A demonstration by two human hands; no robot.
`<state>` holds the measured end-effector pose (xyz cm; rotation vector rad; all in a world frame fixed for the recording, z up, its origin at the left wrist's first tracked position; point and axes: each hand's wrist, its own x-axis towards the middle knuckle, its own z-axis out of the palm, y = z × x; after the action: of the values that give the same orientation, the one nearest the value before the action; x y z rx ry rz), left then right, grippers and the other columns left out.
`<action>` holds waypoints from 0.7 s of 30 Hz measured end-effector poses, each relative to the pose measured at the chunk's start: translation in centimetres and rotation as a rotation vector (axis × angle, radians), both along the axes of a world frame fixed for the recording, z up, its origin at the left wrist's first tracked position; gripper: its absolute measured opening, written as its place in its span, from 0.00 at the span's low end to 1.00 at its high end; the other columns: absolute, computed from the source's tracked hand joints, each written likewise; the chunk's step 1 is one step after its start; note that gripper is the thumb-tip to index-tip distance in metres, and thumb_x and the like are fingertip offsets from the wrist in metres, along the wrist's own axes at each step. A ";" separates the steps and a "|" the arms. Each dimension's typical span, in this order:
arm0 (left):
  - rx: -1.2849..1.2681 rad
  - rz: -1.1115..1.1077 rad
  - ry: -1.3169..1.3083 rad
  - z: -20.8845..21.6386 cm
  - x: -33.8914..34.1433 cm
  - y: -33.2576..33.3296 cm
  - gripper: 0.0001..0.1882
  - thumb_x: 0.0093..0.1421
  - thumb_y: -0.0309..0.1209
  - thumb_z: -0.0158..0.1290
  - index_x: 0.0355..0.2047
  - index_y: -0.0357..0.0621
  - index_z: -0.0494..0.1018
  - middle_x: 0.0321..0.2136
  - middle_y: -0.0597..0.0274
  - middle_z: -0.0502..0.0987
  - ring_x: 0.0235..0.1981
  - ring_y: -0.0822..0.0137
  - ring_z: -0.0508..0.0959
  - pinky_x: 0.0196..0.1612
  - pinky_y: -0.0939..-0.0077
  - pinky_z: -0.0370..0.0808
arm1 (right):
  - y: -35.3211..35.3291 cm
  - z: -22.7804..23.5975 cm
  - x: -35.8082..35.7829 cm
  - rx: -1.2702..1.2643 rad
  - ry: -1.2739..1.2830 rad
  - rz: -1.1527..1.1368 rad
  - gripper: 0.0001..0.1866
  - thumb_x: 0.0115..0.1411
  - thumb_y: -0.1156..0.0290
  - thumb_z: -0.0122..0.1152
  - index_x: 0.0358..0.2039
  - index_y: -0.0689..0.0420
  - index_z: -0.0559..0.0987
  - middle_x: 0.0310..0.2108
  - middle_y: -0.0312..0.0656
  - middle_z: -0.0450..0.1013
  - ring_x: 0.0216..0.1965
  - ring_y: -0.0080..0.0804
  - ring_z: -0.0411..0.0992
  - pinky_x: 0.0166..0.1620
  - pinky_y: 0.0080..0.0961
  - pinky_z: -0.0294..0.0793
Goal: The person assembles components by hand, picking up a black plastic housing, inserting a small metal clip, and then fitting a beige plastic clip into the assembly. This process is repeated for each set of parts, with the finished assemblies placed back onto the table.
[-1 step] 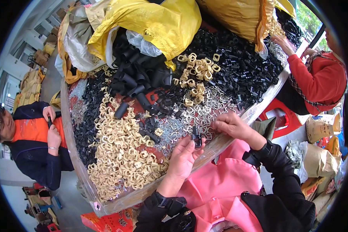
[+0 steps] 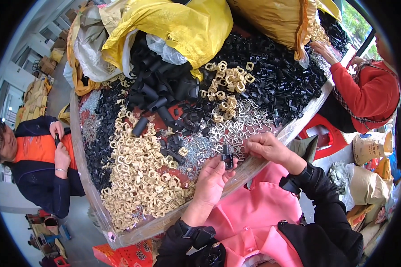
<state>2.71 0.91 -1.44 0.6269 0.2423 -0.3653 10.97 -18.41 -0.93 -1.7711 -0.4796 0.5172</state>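
Note:
My left hand (image 2: 209, 180) is closed around a small black plastic fitting (image 2: 227, 156), which it holds upright between thumb and fingers near the table's front edge. To its right, my right hand (image 2: 268, 147) hovers with its fingers pinched together; whatever may be between the fingertips is too small to make out. Just beyond both hands lies a loose spread of silvery bent-wire rings (image 2: 251, 118). Small shiny metal pieces (image 2: 196, 149) are scattered left of the rings. A big heap of beige ring-shaped clips (image 2: 142, 184) covers the table to the left of my left hand.
Black tubes (image 2: 149, 91) and a pile of small black parts (image 2: 272, 73) lie farther back, below yellow sacks (image 2: 178, 31). A wooden rim (image 2: 294, 129) borders the table. One co-worker (image 2: 44, 160) is at the left, another (image 2: 365, 91) at the right, beyond a red stool (image 2: 327, 133).
My right hand has shifted very slightly. The left hand keeps its hold on the black fitting in nearly the same place.

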 end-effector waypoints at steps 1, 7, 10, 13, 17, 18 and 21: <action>0.004 0.007 -0.023 0.3 0.1 -0.2 0.12 0.58 0.29 0.44 0.42 0.40 0.66 0.37 0.56 0.72 0.38 0.68 0.72 0.39 0.79 0.70 | 0.0 0.2 -0.4 0.066 0.161 0.038 0.12 0.56 0.66 0.48 0.22 0.61 0.72 0.14 0.32 0.63 0.15 0.20 0.60 0.20 0.19 0.61; -0.080 -0.072 -0.160 0.3 0.2 -0.4 0.16 0.57 0.31 0.46 0.44 0.38 0.64 0.38 0.57 0.71 0.39 0.68 0.71 0.41 0.78 0.68 | 0.0 0.3 -1.3 0.283 0.635 0.215 0.12 0.57 0.66 0.47 0.23 0.60 0.73 0.13 0.29 0.63 0.14 0.12 0.56 0.18 0.10 0.53; -0.107 -0.090 -0.186 0.2 0.1 -0.5 0.17 0.56 0.32 0.46 0.45 0.37 0.63 0.38 0.57 0.71 0.39 0.68 0.71 0.41 0.78 0.68 | 1.0 1.1 -2.3 0.303 0.660 0.134 0.11 0.57 0.69 0.46 0.23 0.61 0.73 0.13 0.30 0.63 0.13 0.13 0.55 0.17 0.11 0.53; -0.094 -0.125 -0.212 0.2 0.4 -0.5 0.19 0.55 0.33 0.48 0.45 0.37 0.64 0.37 0.56 0.71 0.39 0.67 0.71 0.42 0.77 0.68 | 0.6 0.9 -2.4 0.364 0.755 0.120 0.11 0.57 0.70 0.46 0.23 0.62 0.72 0.13 0.31 0.62 0.13 0.14 0.54 0.17 0.11 0.53; -0.041 -0.216 -0.217 0.7 0.3 -0.4 0.19 0.53 0.35 0.51 0.43 0.38 0.65 0.37 0.53 0.71 0.38 0.65 0.71 0.42 0.74 0.68 | 0.0 -0.1 -2.4 0.560 1.017 0.235 0.11 0.56 0.71 0.45 0.23 0.64 0.71 0.13 0.33 0.62 0.12 0.15 0.54 0.17 0.11 0.53; -0.041 -0.252 -0.204 0.9 0.2 -0.3 0.19 0.53 0.35 0.51 0.43 0.37 0.65 0.37 0.52 0.71 0.38 0.65 0.71 0.42 0.74 0.69 | 0.0 -0.2 -2.5 0.651 1.108 0.300 0.11 0.56 0.71 0.45 0.23 0.65 0.71 0.13 0.34 0.62 0.12 0.15 0.54 0.17 0.11 0.53; -0.057 -0.283 -0.186 1.3 0.3 -0.4 0.20 0.52 0.34 0.52 0.43 0.36 0.65 0.37 0.51 0.71 0.36 0.65 0.72 0.42 0.74 0.69 | 0.0 -0.7 -2.9 0.754 1.169 0.349 0.11 0.56 0.71 0.46 0.24 0.65 0.70 0.14 0.34 0.62 0.12 0.16 0.55 0.17 0.11 0.53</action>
<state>2.96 0.55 -0.19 0.6356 -0.0359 -0.5806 8.05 -18.38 -1.66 -0.4757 -0.0906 1.2880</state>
